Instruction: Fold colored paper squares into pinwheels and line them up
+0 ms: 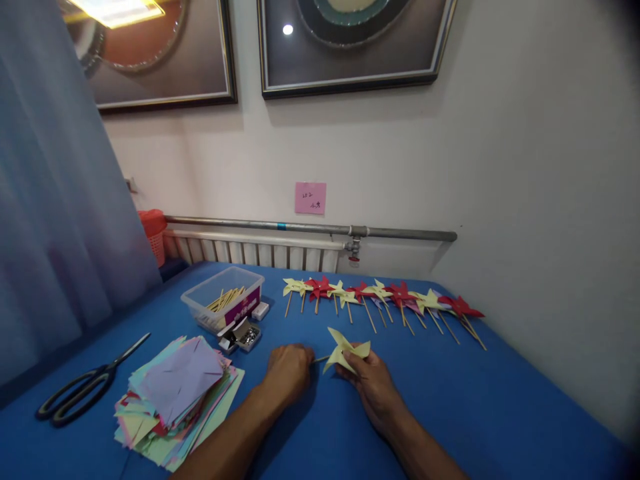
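Note:
A pale yellow paper pinwheel (345, 351) is pinched in my right hand (370, 381), thumb on its middle. Just left of it, my left hand (291, 373) is closed around a thin stick (320, 360), whose end points toward the pinwheel; whether the two are joined is hidden. Beyond my hands, a row of finished pinwheels in red (320, 288) and yellow (429, 301) lies along the back of the blue table, sticks toward me. An opened small box of shiny metal pins (247, 335) lies beyond my left hand.
A clear plastic tub (200, 313) holds several wooden sticks (227, 299), with a small white box (260, 311) beside it. At the left are a stack of coloured paper squares (183, 380) and black-handled scissors (90, 387). A radiator and pipe (405, 233) run along the wall.

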Demonstrator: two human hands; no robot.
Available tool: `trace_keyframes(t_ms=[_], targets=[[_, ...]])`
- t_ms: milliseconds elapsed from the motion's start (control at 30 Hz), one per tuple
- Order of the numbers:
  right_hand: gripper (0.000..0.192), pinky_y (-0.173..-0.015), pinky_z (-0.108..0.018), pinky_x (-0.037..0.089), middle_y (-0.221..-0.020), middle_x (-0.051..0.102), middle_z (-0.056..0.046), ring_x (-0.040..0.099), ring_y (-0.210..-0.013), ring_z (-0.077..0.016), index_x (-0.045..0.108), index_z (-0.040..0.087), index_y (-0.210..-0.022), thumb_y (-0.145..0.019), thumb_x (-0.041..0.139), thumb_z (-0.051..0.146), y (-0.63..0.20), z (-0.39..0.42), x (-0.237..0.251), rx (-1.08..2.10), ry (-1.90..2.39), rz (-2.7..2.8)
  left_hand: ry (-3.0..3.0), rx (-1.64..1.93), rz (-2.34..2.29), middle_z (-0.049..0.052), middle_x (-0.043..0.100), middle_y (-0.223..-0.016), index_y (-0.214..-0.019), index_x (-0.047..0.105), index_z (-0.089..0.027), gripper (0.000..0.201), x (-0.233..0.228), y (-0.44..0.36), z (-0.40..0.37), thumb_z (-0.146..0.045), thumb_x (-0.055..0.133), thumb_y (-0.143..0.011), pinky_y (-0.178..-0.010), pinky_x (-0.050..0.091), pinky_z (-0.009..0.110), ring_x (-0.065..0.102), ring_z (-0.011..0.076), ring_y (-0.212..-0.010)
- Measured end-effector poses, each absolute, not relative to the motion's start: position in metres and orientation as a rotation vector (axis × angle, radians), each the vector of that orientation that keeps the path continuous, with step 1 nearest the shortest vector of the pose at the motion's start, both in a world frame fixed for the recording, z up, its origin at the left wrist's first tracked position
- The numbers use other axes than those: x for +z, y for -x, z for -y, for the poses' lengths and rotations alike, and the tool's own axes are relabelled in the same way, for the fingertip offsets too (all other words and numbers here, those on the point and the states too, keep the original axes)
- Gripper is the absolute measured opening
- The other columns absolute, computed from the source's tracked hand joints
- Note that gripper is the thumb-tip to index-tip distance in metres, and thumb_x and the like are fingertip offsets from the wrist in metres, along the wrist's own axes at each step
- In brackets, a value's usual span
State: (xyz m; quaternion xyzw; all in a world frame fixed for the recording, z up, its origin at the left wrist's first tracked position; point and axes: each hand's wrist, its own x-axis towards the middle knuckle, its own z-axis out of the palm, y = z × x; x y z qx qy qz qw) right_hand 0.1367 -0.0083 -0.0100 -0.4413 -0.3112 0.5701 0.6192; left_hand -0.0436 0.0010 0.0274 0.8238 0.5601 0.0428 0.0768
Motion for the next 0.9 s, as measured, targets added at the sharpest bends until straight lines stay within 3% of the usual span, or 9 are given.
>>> trace_keyframes(t_ms=[200, 433, 633, 900], targets=[[0.038, -0.070, -0.034, 0.058, -0.081, 0.073, -0.001, 0.069, -0.077, -0.0215, 0.068, 0.019, -0.085, -0.058, 0.089, 0.036, -0.136, 0.008, -0.012, 1.330, 1.025, 0.751, -2.289, 0.220, -1.818, 0.015, 0.073, -0.104, -0.107, 0.065, -0.020, 0.028, 0.033, 0.039, 0.003, -0.019, 0.046, -0.086, -0.076, 0.044, 0.034, 0.068, 0.0275, -0.095], [0.038, -0.064, -0.031, 0.057, -0.076, 0.071, 0.000, 0.067, -0.068, -0.0177, 0.068, 0.019, -0.083, -0.058, 0.090, 0.035, -0.136, 0.008, -0.011, 1.349, 1.006, 0.759, -2.141, 0.465, -1.657, 0.003, 0.074, -0.089, -0.096, 0.064, -0.025, 0.024, 0.041, 0.035, 0.009, -0.015, 0.046, -0.084, -0.067, 0.037, 0.027, 0.066, 0.0191, -0.084], [0.039, -0.066, -0.030, 0.058, -0.076, 0.071, 0.001, 0.067, -0.071, -0.0179, 0.067, 0.019, -0.083, -0.056, 0.092, 0.033, -0.136, 0.009, -0.009, 1.348, 0.996, 0.732, -2.143, 0.549, -1.602, 0.001, 0.073, -0.086, -0.091, 0.066, -0.025, 0.020, 0.035, 0.036, 0.009, -0.031, 0.047, -0.093, -0.067, 0.036, 0.026, 0.065, 0.0172, -0.082], [0.046, -0.063, -0.031, 0.059, -0.076, 0.072, 0.001, 0.070, -0.072, -0.0201, 0.066, 0.019, -0.084, -0.053, 0.093, 0.038, -0.136, 0.008, -0.011, 1.347, 1.004, 0.732, -2.138, 0.597, -1.550, 0.002, 0.071, -0.081, -0.084, 0.066, -0.021, 0.019, 0.030, 0.034, 0.008, -0.028, 0.050, -0.092, -0.064, 0.034, 0.025, 0.061, 0.0153, -0.075]])
